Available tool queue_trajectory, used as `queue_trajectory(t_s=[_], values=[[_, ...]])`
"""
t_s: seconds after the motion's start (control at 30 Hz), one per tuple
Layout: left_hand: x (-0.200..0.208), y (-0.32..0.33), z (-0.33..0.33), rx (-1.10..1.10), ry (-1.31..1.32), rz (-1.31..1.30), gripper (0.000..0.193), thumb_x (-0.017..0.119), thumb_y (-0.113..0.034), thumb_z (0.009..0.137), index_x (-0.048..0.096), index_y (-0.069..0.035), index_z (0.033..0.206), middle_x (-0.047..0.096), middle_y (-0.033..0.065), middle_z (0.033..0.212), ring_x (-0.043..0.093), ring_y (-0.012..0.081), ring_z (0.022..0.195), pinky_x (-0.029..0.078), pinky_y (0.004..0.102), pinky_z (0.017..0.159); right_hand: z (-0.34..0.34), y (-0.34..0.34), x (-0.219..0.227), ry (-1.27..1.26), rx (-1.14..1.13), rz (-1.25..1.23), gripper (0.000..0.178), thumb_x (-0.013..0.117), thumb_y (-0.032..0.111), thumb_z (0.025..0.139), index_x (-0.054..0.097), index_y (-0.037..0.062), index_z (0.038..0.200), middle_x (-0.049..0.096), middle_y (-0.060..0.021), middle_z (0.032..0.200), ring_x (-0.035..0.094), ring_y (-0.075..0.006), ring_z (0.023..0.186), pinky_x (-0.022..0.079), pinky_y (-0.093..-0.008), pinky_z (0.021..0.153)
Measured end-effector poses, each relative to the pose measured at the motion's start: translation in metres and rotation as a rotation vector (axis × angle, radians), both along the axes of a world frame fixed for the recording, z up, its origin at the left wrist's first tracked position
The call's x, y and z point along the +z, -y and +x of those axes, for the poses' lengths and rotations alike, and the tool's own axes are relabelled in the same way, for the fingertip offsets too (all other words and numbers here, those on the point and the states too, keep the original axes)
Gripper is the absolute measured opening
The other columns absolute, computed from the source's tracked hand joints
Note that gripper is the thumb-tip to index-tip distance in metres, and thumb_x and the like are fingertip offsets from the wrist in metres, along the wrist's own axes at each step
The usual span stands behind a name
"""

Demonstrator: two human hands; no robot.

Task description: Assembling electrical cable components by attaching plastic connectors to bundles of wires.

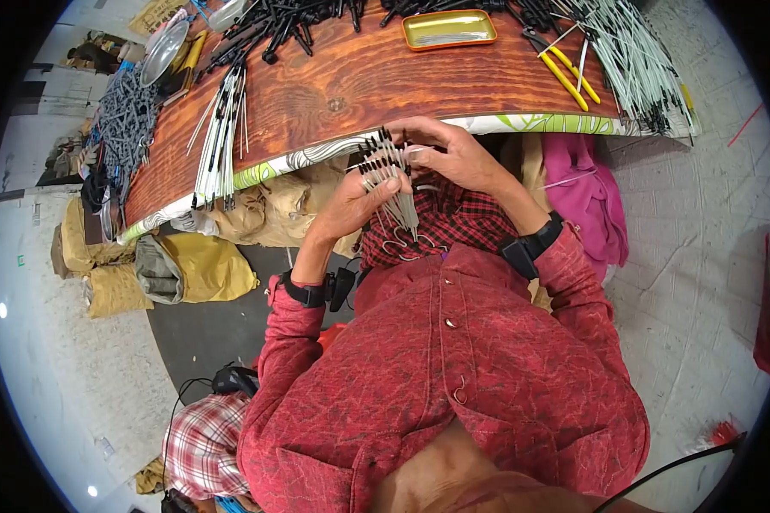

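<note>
My left hand (355, 205) is closed round a bundle of thin pale rods with black tips (405, 210), held above my lap just in front of the table edge. The black tips fan out at the top, and the wire-like lower ends hang over a red-and-black checked cloth (475, 224). My right hand (466, 161) reaches to the upper right side of the bundle. Its thumb and fingers are bent together there, near a thin whitish strand. What exactly they pinch is partly hidden by the bundle.
The brown wooden table (338, 85) carries yellow-handled pliers (565, 77), a yellow tin (449, 31), a large rod pile (633, 64), a smaller rod bunch (221, 141), black parts (299, 21) and grey plastic pieces (126, 120). A pink cloth (577, 192) hangs at the right; sacks (201, 267) lie below left.
</note>
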State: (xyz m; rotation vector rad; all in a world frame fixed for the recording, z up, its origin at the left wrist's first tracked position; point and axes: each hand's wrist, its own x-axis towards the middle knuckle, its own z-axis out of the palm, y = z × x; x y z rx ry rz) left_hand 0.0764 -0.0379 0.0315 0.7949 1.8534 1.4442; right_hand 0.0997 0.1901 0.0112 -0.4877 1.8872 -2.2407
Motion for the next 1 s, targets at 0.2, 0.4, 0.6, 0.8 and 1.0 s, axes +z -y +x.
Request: queue_trajectory(t_s=[0.2, 0.4, 0.6, 0.8, 1.0], values=[[0.007, -0.004, 0.004, -0.031, -0.016, 0.022, 0.032, 0.05, -0.032, 0.104, 0.067, -0.004, 0.099, 0.064, 0.0014, 0.095, 0.058, 0.0136, 0.091, 0.048, 0.0312, 0.082, -0.005, 0.017, -0.001, -0.174, -0.098, 0.156, 0.036, 0.062, 0.014, 0.095, 0.059, 0.0005, 0.129, 0.066, -0.0069, 0.117, 0.062, -0.0141, 0.106, 0.048, -0.0289, 0.095], [0.01, -0.001, -0.001, -0.11, -0.026, 0.009, 0.034, 0.049, -0.033, 0.104, 0.067, -0.005, 0.099, 0.063, 0.0021, 0.097, 0.058, 0.0144, 0.09, 0.047, 0.0314, 0.084, -0.003, 0.025, 0.022, -0.228, -0.185, 0.261, 0.031, 0.059, 0.011, 0.096, 0.062, 0.0032, 0.126, 0.07, -0.0079, 0.107, 0.066, -0.0145, 0.096, 0.052, -0.0287, 0.087], [0.017, -0.003, -0.003, -0.138, 0.01, 0.031, 0.035, 0.049, -0.035, 0.104, 0.066, -0.005, 0.1, 0.063, 0.0018, 0.094, 0.057, 0.0134, 0.09, 0.047, 0.0296, 0.082, 0.001, 0.025, 0.026, -0.377, -0.28, 0.3, 0.027, 0.057, 0.009, 0.097, 0.064, 0.0044, 0.123, 0.071, -0.0093, 0.107, 0.068, -0.0176, 0.095, 0.053, -0.0292, 0.085], [0.015, -0.008, -0.002, -0.131, -0.057, 0.16, 0.033, 0.052, -0.036, 0.102, 0.065, -0.005, 0.1, 0.063, 0.0005, 0.09, 0.056, 0.0113, 0.084, 0.045, 0.0262, 0.075, 0.0, 0.019, 0.032, -0.398, -0.148, 0.352, 0.025, 0.057, 0.008, 0.096, 0.066, 0.004, 0.119, 0.071, -0.0104, 0.11, 0.069, -0.0218, 0.096, 0.053, -0.0311, 0.086], [0.032, -0.008, 0.005, -0.115, -0.071, 0.123, 0.033, 0.051, -0.034, 0.103, 0.065, -0.003, 0.099, 0.065, 0.0029, 0.09, 0.058, 0.0148, 0.084, 0.046, 0.029, 0.076, 0.001, 0.02, 0.043, -0.489, -0.128, 0.338, 0.026, 0.058, 0.005, 0.092, 0.066, 0.004, 0.117, 0.071, -0.0115, 0.11, 0.069, -0.026, 0.097, 0.054, -0.0337, 0.086]])
